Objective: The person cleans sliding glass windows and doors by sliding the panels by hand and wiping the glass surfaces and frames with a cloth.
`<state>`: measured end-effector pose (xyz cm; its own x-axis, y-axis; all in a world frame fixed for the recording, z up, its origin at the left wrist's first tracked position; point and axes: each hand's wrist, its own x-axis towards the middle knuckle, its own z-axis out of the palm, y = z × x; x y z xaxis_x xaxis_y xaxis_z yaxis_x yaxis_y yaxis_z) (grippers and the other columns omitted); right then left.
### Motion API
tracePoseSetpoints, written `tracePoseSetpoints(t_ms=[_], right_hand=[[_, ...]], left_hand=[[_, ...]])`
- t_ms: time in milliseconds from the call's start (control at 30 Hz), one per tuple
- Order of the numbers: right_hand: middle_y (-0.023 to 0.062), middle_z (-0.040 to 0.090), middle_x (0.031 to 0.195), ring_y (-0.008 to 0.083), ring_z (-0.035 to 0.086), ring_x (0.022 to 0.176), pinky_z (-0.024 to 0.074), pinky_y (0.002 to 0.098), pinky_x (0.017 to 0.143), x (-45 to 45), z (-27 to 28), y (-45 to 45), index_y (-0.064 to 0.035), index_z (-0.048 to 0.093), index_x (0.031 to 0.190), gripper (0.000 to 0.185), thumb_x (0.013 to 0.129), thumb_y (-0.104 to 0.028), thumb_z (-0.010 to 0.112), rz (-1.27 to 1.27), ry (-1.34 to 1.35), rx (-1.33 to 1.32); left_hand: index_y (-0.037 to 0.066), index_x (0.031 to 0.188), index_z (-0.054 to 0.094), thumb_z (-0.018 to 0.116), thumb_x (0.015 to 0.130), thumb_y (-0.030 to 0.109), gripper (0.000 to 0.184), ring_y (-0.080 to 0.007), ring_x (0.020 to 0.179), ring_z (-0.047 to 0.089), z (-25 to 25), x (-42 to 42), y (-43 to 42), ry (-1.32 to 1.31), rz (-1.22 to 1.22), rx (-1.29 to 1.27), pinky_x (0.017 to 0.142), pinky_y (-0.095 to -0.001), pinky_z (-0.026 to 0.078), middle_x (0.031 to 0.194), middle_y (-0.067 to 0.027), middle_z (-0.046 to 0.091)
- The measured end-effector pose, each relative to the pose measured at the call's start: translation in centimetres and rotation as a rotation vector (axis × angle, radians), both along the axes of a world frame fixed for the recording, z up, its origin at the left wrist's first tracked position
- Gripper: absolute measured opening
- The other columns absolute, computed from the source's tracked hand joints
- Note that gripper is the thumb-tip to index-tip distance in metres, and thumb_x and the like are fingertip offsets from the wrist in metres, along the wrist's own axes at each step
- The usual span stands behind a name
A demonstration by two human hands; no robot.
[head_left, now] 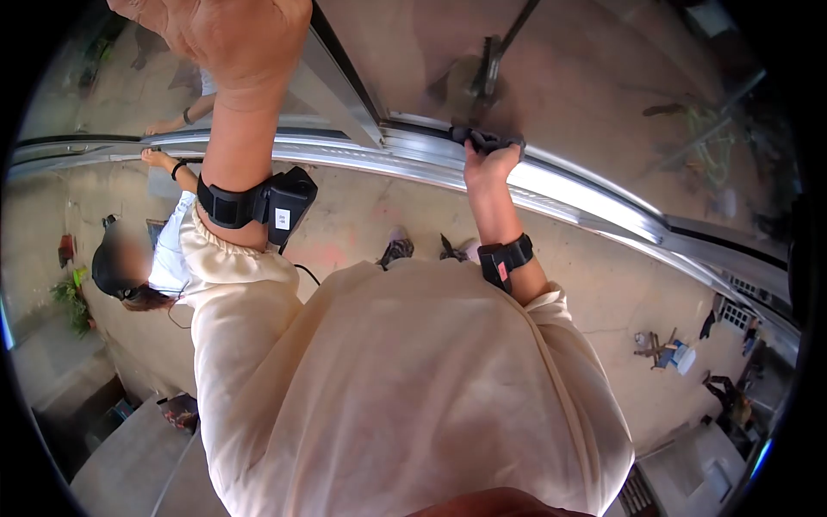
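My right hand (491,165) is closed on a dark grey cloth (501,141), which it presses against the lower metal rail (422,148) of a glazed frame. Large and close to the camera, my left hand (233,39) is raised in front of the left glass pane (164,65). Its fingers run out of the top of the view, so whether it grips anything is hidden. The right glass pane (586,86) shows dim reflections, including the cloth and arm. Both forearms wear black strapped devices.
A co-worker (142,258) in a black cap stands at the left, one hand on the same rail. Green plants (73,302) are behind them. On the concrete floor (353,215) at the right are a small blue and wooden item (672,353) and other clutter.
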<state>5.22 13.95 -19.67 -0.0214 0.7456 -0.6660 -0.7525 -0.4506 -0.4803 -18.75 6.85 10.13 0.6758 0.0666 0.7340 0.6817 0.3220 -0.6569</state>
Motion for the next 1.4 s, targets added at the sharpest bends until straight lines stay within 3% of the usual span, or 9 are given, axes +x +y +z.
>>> tracePoseSetpoints(t_ms=[167, 367, 433, 667, 800, 967, 1133, 1267, 1400], right_hand=[[0.0124, 0.047, 0.121, 0.0296, 0.048, 0.108, 0.0392, 0.0493, 0.098, -4.1, 2.3, -2.8, -0.0050, 0.043, 0.121, 0.041, 0.095, -0.028, 0.020, 0.284, 0.108, -0.086], [0.0194, 0.043, 0.126, 0.0368, 0.043, 0.118, 0.0407, 0.0480, 0.100, -9.8, -0.1, -3.5, 0.0046, 0.039, 0.124, 0.044, 0.095, -0.022, 0.019, 0.385, 0.314, -0.252], [0.0235, 0.040, 0.128, 0.0417, 0.039, 0.121, 0.0432, 0.0473, 0.098, -8.7, -1.9, -2.6, 0.0105, 0.035, 0.124, 0.046, 0.094, -0.021, 0.019, 0.391, 0.519, -0.308], [0.0265, 0.036, 0.133, 0.0446, 0.031, 0.127, 0.0467, 0.0457, 0.097, 1.9, 11.9, -0.1, 0.0102, 0.036, 0.126, 0.041, 0.097, -0.017, 0.026, 0.525, 1.024, -0.070], [0.0253, 0.041, 0.130, 0.0411, 0.037, 0.125, 0.0490, 0.0437, 0.095, 6.0, 13.9, 1.3, 0.0075, 0.042, 0.123, 0.037, 0.097, -0.017, 0.034, 0.541, 1.141, -0.029], [0.0220, 0.056, 0.112, 0.0334, 0.057, 0.104, 0.0551, 0.0374, 0.086, 7.8, 1.6, 3.0, 0.0071, 0.053, 0.107, 0.023, 0.091, -0.010, 0.049, 0.461, 0.635, -0.025], [0.0200, 0.061, 0.102, 0.0324, 0.063, 0.092, 0.0572, 0.0360, 0.082, 9.3, 4.2, 2.8, 0.0058, 0.055, 0.100, 0.019, 0.090, -0.010, 0.049, 0.485, 0.507, 0.062], [0.0202, 0.060, 0.104, 0.0349, 0.062, 0.093, 0.0575, 0.0376, 0.081, 15.3, 8.0, 3.8, 0.0066, 0.054, 0.100, 0.022, 0.091, -0.012, 0.048, 0.319, 0.670, 0.233], [0.0198, 0.058, 0.106, 0.0323, 0.062, 0.094, 0.0566, 0.0343, 0.083, 20.7, 6.7, 6.2, 0.0057, 0.052, 0.104, 0.024, 0.092, -0.015, 0.048, 0.025, 0.470, 0.159]], left_hand=[[-0.004, 0.129, 0.043, 0.040, 0.092, 0.005, 0.038, -0.0388, 0.127, 0.036, 1.0, -1.8, 0.4, 0.265, 0.004, 0.080, 0.106, -0.0466, 0.026, 0.133, -0.0236, 0.043], [-0.003, 0.128, 0.045, 0.040, 0.092, 0.005, 0.037, -0.0390, 0.128, 0.035, -0.1, -2.2, 0.5, 0.255, 0.045, 0.094, 0.106, -0.0460, 0.025, 0.135, -0.0221, 0.043], [-0.003, 0.127, 0.046, 0.040, 0.092, 0.004, 0.037, -0.0392, 0.129, 0.034, -1.5, -0.4, -0.1, 0.024, 0.098, 0.042, 0.107, -0.0460, 0.024, 0.135, -0.0221, 0.042], [-0.004, 0.128, 0.046, 0.040, 0.091, 0.003, 0.038, -0.0402, 0.130, 0.031, -1.5, -0.2, 0.3, -0.026, 0.035, 0.008, 0.107, -0.0463, 0.023, 0.135, -0.0223, 0.042], [-0.004, 0.128, 0.045, 0.040, 0.090, 0.001, 0.039, -0.0396, 0.131, 0.030, -1.7, 0.1, -0.5, -0.064, 0.108, 0.004, 0.108, -0.0460, 0.022, 0.136, -0.0222, 0.041], [-0.003, 0.127, 0.047, 0.041, 0.088, -0.002, 0.039, -0.0387, 0.131, 0.031, -2.1, 0.7, 0.0, -0.128, 0.056, 0.009, 0.107, -0.0456, 0.022, 0.134, -0.0205, 0.044], [0.008, 0.122, 0.053, 0.052, 0.086, 0.013, 0.036, -0.0399, 0.125, 0.035, -3.2, 3.4, 0.1, -0.470, -0.079, -0.035, 0.107, -0.0495, 0.021, 0.126, -0.0160, 0.049], [-0.002, 0.122, 0.050, 0.058, 0.084, 0.011, 0.041, -0.0404, 0.110, 0.048, -2.8, 3.3, -0.5, -0.367, 0.059, -0.034, 0.097, -0.0483, 0.034, 0.120, -0.0205, 0.054], [-0.004, 0.118, 0.054, 0.057, 0.083, 0.017, 0.040, -0.0404, 0.106, 0.050, -2.3, 3.8, -0.2, -0.390, 0.034, -0.006, 0.097, -0.0491, 0.034, 0.105, -0.0193, 0.060]])
